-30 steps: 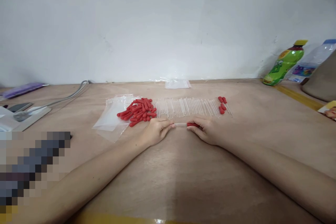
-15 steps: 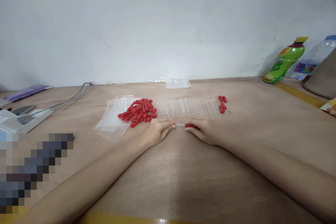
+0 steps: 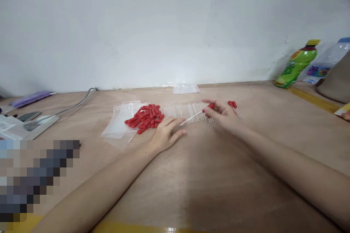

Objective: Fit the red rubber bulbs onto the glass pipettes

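Note:
My right hand (image 3: 222, 113) pinches an assembled dropper (image 3: 196, 115) by its red bulb, lifted over the row of clear glass tubes (image 3: 186, 111), its tube end slanting down to the left. My left hand (image 3: 166, 131) rests on the table just in front of the pile of red rubber bulbs (image 3: 146, 116), fingers spread and empty. A few finished droppers with red bulbs (image 3: 234, 107) lie at the right end of the tube row, close beside my right hand.
Clear zip bags (image 3: 120, 121) lie left of the bulbs, another (image 3: 185, 87) by the wall. A green bottle (image 3: 296, 63) and a clear bottle (image 3: 326, 60) lean at the far right. A cable (image 3: 72, 106), phone (image 3: 28, 116) and papers sit left.
My right hand lifted the dropper and carried it back and to the right over the tubes. My left hand let go of the tube end and opened flat on the table.

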A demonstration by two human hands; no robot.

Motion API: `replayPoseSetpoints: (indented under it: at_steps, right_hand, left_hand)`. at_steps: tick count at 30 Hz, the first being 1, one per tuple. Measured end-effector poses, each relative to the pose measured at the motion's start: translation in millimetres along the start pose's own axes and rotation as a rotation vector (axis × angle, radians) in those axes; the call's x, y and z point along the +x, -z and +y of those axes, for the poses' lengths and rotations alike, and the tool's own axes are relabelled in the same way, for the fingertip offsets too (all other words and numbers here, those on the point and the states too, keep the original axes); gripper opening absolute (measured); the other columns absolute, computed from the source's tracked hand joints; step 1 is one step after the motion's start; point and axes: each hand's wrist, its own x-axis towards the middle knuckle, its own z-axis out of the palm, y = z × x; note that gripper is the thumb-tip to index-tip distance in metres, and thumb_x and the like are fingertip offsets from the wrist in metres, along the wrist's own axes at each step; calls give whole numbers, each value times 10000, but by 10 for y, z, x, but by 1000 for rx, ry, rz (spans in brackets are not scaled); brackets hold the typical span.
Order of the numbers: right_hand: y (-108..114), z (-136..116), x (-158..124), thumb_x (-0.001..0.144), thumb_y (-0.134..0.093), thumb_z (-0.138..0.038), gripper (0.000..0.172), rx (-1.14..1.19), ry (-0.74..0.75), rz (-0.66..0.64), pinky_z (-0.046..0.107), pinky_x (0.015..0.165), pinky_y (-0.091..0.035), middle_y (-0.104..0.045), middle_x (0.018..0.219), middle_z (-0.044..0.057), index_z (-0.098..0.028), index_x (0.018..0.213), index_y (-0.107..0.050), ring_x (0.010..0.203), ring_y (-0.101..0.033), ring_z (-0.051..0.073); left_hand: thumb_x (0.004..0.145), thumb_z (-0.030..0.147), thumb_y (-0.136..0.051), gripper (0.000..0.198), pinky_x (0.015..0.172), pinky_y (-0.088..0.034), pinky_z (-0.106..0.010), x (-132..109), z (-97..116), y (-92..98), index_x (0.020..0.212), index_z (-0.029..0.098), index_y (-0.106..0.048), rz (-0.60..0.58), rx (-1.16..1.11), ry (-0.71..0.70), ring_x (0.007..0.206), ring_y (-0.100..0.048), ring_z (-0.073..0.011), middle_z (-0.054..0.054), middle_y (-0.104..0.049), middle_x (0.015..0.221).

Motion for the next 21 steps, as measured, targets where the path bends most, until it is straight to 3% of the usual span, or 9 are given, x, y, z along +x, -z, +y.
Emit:
replayPoseSetpoints:
  at_steps: [3, 5, 7, 11, 16, 21]
  right_hand:
    - [348, -99, 317, 696, -612, -328, 359, -30, -54, 184, 250, 526, -456, -594, 750, 16, -207, 1014, -497, 580, -523, 105]
    - [604, -98, 530, 693, -600, -274, 266, -105, -95, 283, 236, 482, -420, -586, 695, 16, -191, 935, -529, 522, -485, 93]
    - [817, -23, 693, 705, -558, -236, 162, -261, -126, 296, 242, 489, -406, -566, 636, 17, -172, 852, -582, 513, -477, 96]
    - [1024, 236, 815, 691, -521, -188, 269, -697, -223, 110, 269, 573, -420, -596, 672, 24, -167, 936, -631, 588, -537, 132]
    - [1004, 452, 775, 731, -485, -276, 398, -1078, -276, -121, 279, 684, -425, -647, 817, 56, -155, 1097, -584, 727, -591, 183]
    - [1001, 486, 736, 726, -479, -474, 520, -1220, -257, -140, 312, 711, -416, -644, 904, 82, -172, 1144, -534, 826, -578, 231]
  left_hand:
    - [789, 293, -555, 343, 782, -446, -326, 13, 15, 4, 1104, 159, -524, -9, 10, 50, 889, -520, -182, -85, -574, 955]
    - [800, 272, -534, 316, 795, -439, -338, 18, 24, 2, 1100, 172, -520, -29, 10, 71, 903, -509, -187, -82, -565, 966]
    - [803, 254, -523, 304, 797, -436, -341, 18, 27, -3, 1097, 174, -518, -47, 10, 79, 905, -503, -191, -82, -559, 969]
    - [797, 239, -519, 303, 780, -435, -335, 17, 19, -18, 1090, 166, -516, -65, 21, 89, 886, -497, -190, -81, -549, 960]
    - [798, 235, -509, 291, 779, -433, -337, 21, 14, -24, 1083, 175, -516, -79, 25, 91, 893, -496, -191, -77, -545, 971]
    - [798, 237, -507, 294, 774, -430, -329, 21, 13, -25, 1084, 172, -515, -86, 33, 94, 883, -493, -186, -75, -543, 968]
